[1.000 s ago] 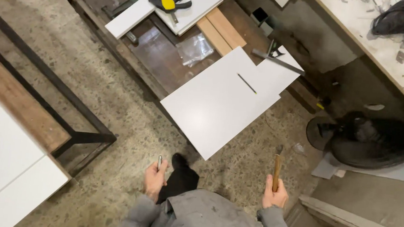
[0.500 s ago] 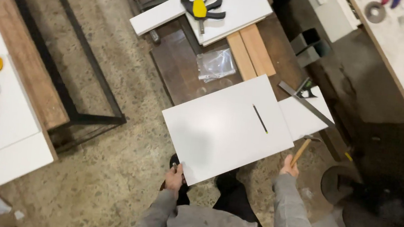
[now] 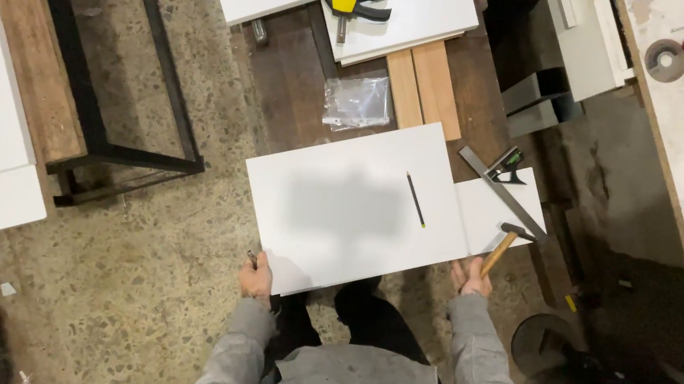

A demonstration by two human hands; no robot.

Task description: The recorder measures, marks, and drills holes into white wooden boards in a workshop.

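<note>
white panel [image 3: 348, 210] (pencil [image 3: 416, 200] atop), wooden-handled hammer [image 3: 502, 248]

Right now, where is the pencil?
In the head view, the pencil lies on the large white board, toward its right side, just left of the metal square and above the hammer in the right hand.

Both hands low, arms forward: left hand [image 3: 256, 278] loosely curled, right hand [image 3: 470, 277] fisted.

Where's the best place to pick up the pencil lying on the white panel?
Pinch the pencil at mid-shaft from above, fingers across its width. It lies flat and apart from the hammer and square, with bare white panel on both sides.
</note>
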